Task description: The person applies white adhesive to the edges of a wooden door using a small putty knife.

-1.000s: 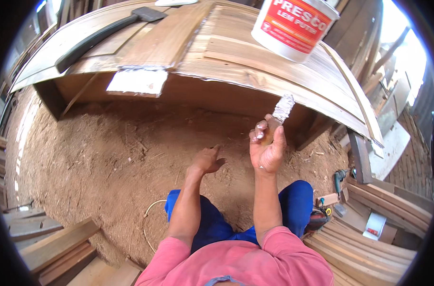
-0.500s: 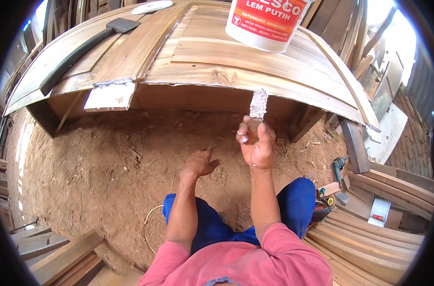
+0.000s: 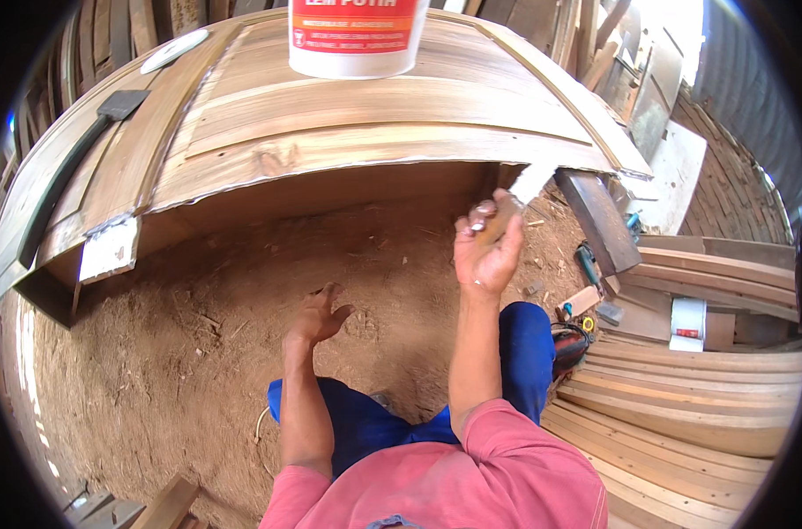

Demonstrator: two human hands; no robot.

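A wooden door panel (image 3: 348, 132) spans the far side, a white glue tub (image 3: 357, 35) standing on it. The right hand (image 3: 487, 251) is clamped on a putty knife (image 3: 517, 198) at the panel's near edge. The left hand (image 3: 320, 316) hangs open, fingers apart, above the sawdust floor (image 3: 171, 353).

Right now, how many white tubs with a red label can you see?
1. The white tub stands on the wooden door panel, at the top edge of the picture; others may be hidden.

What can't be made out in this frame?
- Tub: its top is cut off by the head view's upper edge.
- Putty knife: the right hand covers its handle.
- Small tools on the ground at right: too small to identify.
- Left hand: empty, palm side hidden.
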